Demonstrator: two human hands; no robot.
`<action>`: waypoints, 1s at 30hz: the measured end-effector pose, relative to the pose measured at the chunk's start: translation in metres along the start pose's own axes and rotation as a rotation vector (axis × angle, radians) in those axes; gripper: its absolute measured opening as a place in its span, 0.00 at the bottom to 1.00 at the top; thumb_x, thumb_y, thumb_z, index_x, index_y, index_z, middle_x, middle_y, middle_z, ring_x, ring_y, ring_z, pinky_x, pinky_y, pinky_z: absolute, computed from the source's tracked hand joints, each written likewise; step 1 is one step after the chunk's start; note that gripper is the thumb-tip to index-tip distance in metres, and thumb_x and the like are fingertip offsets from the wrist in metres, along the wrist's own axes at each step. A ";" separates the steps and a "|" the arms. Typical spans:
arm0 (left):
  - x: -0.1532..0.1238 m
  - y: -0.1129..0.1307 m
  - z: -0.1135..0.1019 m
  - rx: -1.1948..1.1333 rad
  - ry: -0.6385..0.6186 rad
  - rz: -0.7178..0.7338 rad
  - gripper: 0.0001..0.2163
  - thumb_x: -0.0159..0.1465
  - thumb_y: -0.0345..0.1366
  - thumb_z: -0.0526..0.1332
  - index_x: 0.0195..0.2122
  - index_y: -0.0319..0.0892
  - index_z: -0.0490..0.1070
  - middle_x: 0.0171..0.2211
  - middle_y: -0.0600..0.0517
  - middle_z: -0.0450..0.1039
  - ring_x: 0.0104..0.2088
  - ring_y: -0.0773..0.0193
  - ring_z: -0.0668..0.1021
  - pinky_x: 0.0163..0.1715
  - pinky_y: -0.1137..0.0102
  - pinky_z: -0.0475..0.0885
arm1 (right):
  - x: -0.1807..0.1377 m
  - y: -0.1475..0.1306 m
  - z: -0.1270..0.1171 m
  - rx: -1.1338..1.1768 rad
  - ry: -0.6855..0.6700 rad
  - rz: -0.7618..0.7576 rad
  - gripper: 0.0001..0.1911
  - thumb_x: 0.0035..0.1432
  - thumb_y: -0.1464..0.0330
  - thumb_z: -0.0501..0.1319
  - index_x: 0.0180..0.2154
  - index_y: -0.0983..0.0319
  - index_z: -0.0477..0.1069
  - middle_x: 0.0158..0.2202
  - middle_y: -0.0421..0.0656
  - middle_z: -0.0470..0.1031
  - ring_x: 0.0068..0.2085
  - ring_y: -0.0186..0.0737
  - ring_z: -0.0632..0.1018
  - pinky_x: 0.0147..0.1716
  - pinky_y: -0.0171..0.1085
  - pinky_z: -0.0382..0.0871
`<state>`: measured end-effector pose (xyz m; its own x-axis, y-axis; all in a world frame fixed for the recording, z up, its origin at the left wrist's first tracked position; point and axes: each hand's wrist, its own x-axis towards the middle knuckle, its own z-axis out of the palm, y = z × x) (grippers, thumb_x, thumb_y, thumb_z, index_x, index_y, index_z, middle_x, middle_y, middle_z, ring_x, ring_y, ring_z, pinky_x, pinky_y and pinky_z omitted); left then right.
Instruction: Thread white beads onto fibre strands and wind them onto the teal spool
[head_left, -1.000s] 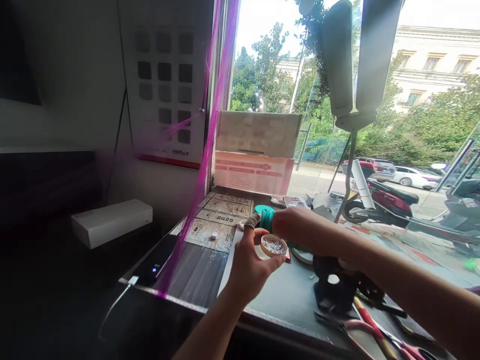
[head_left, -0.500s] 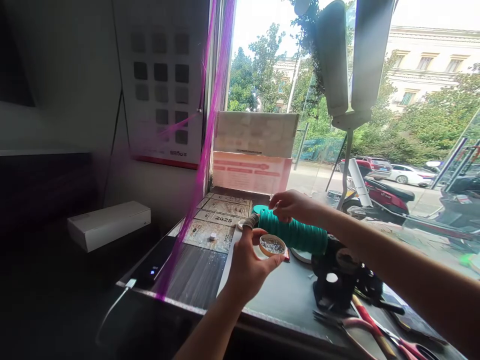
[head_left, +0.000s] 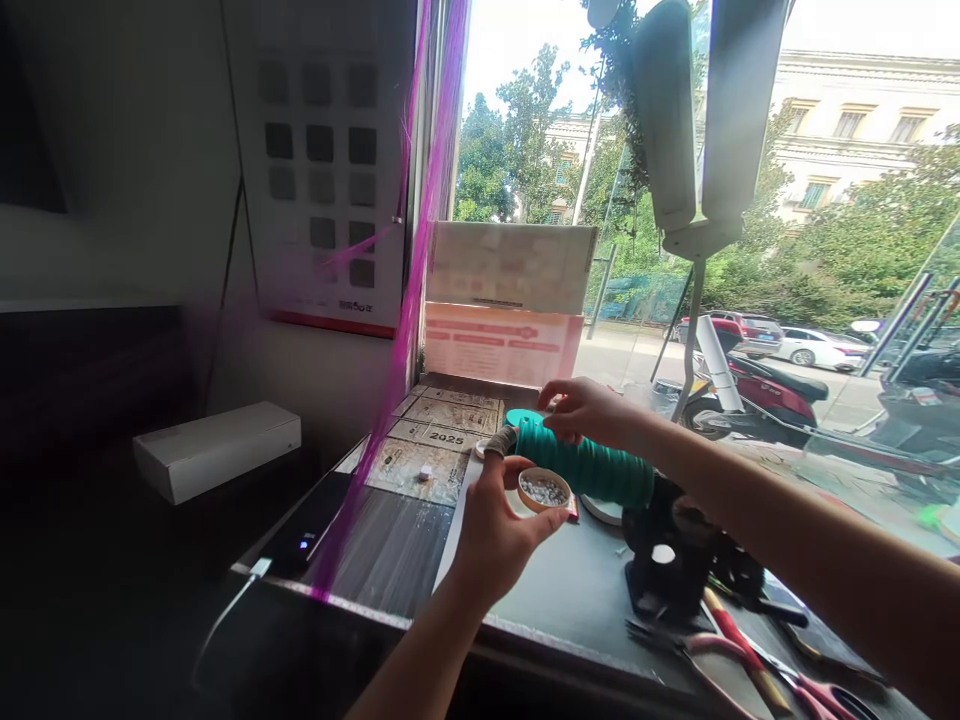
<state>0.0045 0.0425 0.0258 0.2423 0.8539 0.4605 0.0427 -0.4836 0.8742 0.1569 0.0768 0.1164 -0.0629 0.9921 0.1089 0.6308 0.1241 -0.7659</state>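
My left hand [head_left: 495, 525] grips a small round tan dish [head_left: 544, 490] filled with tiny pale beads, held above the grey table top [head_left: 577, 590]. My right hand [head_left: 585, 408] hovers just above and behind the dish, its fingers pinched together over the far end of a teal ribbed cylinder [head_left: 581, 462]. What the fingertips hold is too small to make out. The cylinder sticks out sideways from a black stand [head_left: 664, 560].
Pliers and scissors with red handles [head_left: 757, 665] lie at the right front edge. A 2025 calendar card [head_left: 439, 445], a white box [head_left: 217, 450] and a black device with a cable [head_left: 300, 535] sit left. Pink strands [head_left: 420, 250] hang by the window; a lamp [head_left: 697, 130] stands behind.
My right hand lifted from just over the dish to the far end of the teal cylinder, uncovering the cylinder. The left hand kept the dish almost still.
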 end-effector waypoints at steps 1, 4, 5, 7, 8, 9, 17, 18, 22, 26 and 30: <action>0.000 0.000 0.000 0.002 -0.001 -0.003 0.19 0.47 0.34 0.68 0.39 0.42 0.64 0.37 0.51 0.72 0.38 0.61 0.75 0.37 0.67 0.68 | 0.000 -0.001 0.000 -0.004 0.004 0.006 0.08 0.44 0.79 0.57 0.28 0.63 0.63 0.11 0.31 0.64 0.15 0.27 0.66 0.17 0.28 0.61; 0.000 -0.001 0.000 -0.004 -0.003 -0.004 0.20 0.47 0.34 0.68 0.39 0.42 0.63 0.37 0.51 0.72 0.38 0.61 0.75 0.38 0.68 0.68 | 0.000 -0.002 0.000 0.010 0.012 0.015 0.08 0.44 0.79 0.57 0.29 0.63 0.63 0.12 0.31 0.65 0.15 0.28 0.67 0.17 0.28 0.61; 0.000 -0.001 0.000 -0.008 -0.003 -0.002 0.20 0.47 0.34 0.68 0.39 0.42 0.64 0.37 0.51 0.72 0.38 0.61 0.75 0.38 0.68 0.68 | -0.001 -0.002 0.000 0.015 0.013 0.014 0.08 0.45 0.79 0.57 0.29 0.62 0.63 0.12 0.31 0.65 0.16 0.28 0.67 0.17 0.28 0.61; 0.000 -0.001 0.001 -0.015 -0.001 0.003 0.20 0.46 0.35 0.68 0.39 0.42 0.64 0.37 0.51 0.72 0.38 0.61 0.75 0.38 0.68 0.68 | -0.001 -0.002 0.000 0.014 0.015 0.006 0.08 0.45 0.79 0.57 0.29 0.62 0.63 0.12 0.31 0.65 0.16 0.28 0.67 0.17 0.28 0.61; 0.000 -0.001 0.001 -0.016 0.002 0.003 0.20 0.46 0.35 0.68 0.39 0.42 0.64 0.37 0.51 0.72 0.38 0.61 0.75 0.38 0.68 0.68 | -0.001 -0.002 0.000 0.009 0.016 0.002 0.08 0.45 0.79 0.57 0.29 0.62 0.63 0.12 0.31 0.65 0.16 0.28 0.67 0.17 0.28 0.61; 0.000 -0.001 0.001 -0.017 0.003 0.002 0.20 0.46 0.35 0.68 0.39 0.42 0.64 0.37 0.51 0.72 0.38 0.61 0.75 0.38 0.68 0.68 | -0.001 -0.002 0.000 0.002 0.018 -0.001 0.08 0.45 0.79 0.56 0.28 0.62 0.63 0.12 0.31 0.64 0.16 0.28 0.67 0.17 0.28 0.61; 0.000 0.001 0.001 -0.036 0.006 -0.003 0.19 0.46 0.34 0.68 0.38 0.42 0.64 0.36 0.51 0.73 0.38 0.61 0.75 0.36 0.69 0.68 | 0.002 0.000 0.003 -0.189 0.023 -0.004 0.08 0.44 0.78 0.56 0.29 0.62 0.63 0.15 0.31 0.65 0.18 0.28 0.67 0.20 0.29 0.63; 0.000 0.002 0.001 -0.037 0.008 -0.003 0.19 0.46 0.34 0.68 0.38 0.42 0.64 0.36 0.51 0.73 0.38 0.61 0.75 0.37 0.69 0.68 | 0.002 0.000 0.003 -0.220 0.027 -0.003 0.08 0.44 0.78 0.56 0.29 0.62 0.63 0.15 0.32 0.65 0.18 0.29 0.67 0.20 0.29 0.63; -0.001 0.005 0.000 -0.031 0.006 -0.013 0.19 0.46 0.33 0.68 0.38 0.42 0.64 0.36 0.51 0.73 0.37 0.61 0.75 0.36 0.69 0.68 | -0.005 -0.008 0.001 -0.319 0.095 -0.043 0.06 0.45 0.74 0.58 0.29 0.62 0.66 0.17 0.34 0.66 0.20 0.30 0.68 0.22 0.30 0.60; -0.002 0.008 0.000 -0.022 -0.011 -0.033 0.18 0.46 0.33 0.67 0.38 0.42 0.65 0.36 0.51 0.73 0.37 0.60 0.75 0.33 0.69 0.68 | -0.029 -0.022 0.006 -0.694 0.042 -0.241 0.03 0.46 0.71 0.59 0.24 0.62 0.71 0.20 0.37 0.69 0.24 0.30 0.66 0.24 0.31 0.55; -0.003 0.008 0.003 -0.031 -0.001 -0.011 0.19 0.46 0.32 0.67 0.39 0.42 0.65 0.36 0.50 0.74 0.37 0.60 0.75 0.36 0.68 0.68 | -0.048 -0.033 0.022 -1.007 -0.185 -0.171 0.06 0.47 0.71 0.57 0.23 0.62 0.73 0.20 0.39 0.68 0.23 0.30 0.64 0.22 0.32 0.49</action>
<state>0.0073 0.0353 0.0308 0.2426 0.8590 0.4508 0.0150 -0.4680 0.8836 0.1220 0.0253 0.1219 -0.2763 0.9611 0.0025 0.9512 0.2730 0.1441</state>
